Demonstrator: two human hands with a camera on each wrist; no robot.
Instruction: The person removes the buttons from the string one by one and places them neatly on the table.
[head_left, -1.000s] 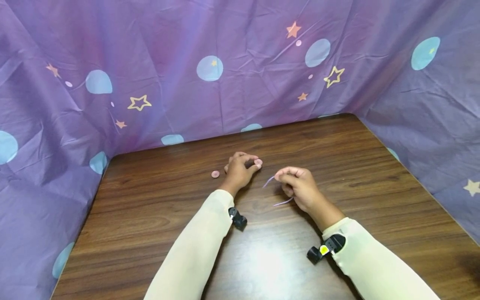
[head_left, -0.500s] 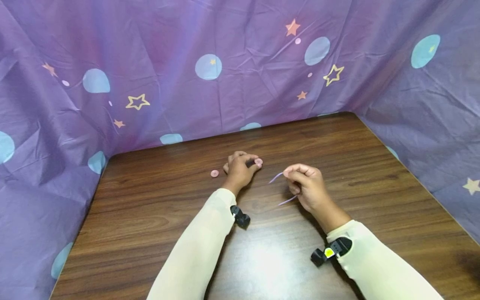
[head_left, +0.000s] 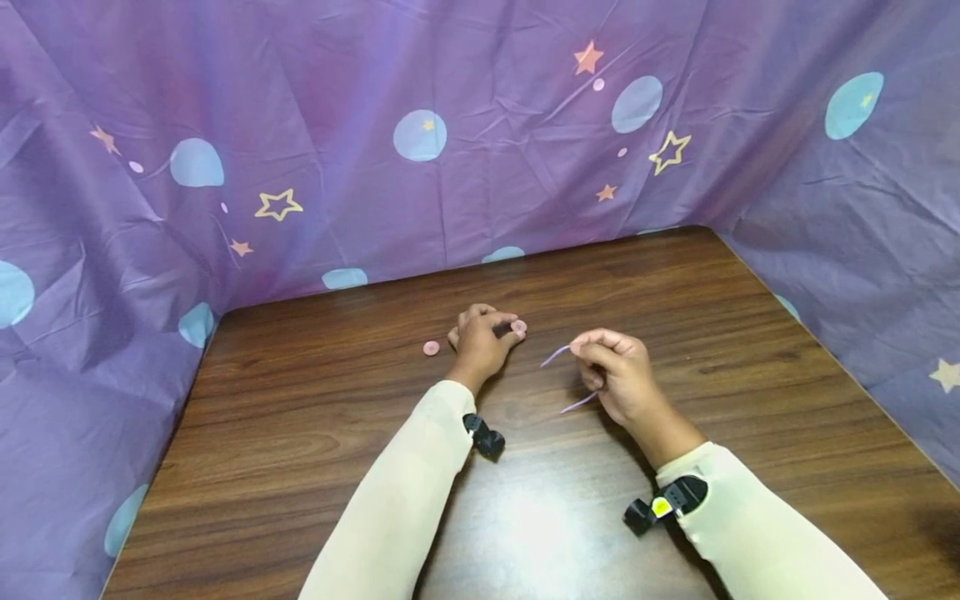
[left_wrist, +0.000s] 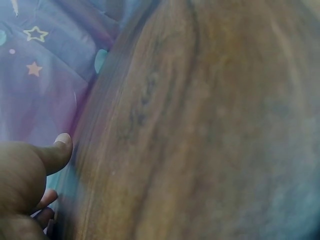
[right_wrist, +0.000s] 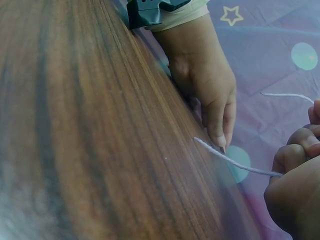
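In the head view my left hand [head_left: 477,346] pinches a small round pink button [head_left: 519,327] between thumb and forefinger, low over the table. A second pink button [head_left: 431,348] lies on the wood to the left of that hand. My right hand [head_left: 618,375] holds a thin lilac cord [head_left: 557,356] to the right, apart from the button. One cord end sticks out from the fingertips and the other from lower in the curled fingers. Both ends of the cord [right_wrist: 235,162] also show in the right wrist view. The left wrist view shows the left thumb, with the held button out of sight.
A brown wood-grain table [head_left: 315,467] carries everything. Behind it and at its sides hangs a purple curtain [head_left: 330,100] with stars and circles. Small black cameras [head_left: 486,437] are strapped to both cream sleeves. Bright glare lies on the near tabletop.
My right hand has shifted right with the cord, farther from the left hand, and has held nearly still over the last half second. The left hand keeps its pinch on the button, almost unmoved.
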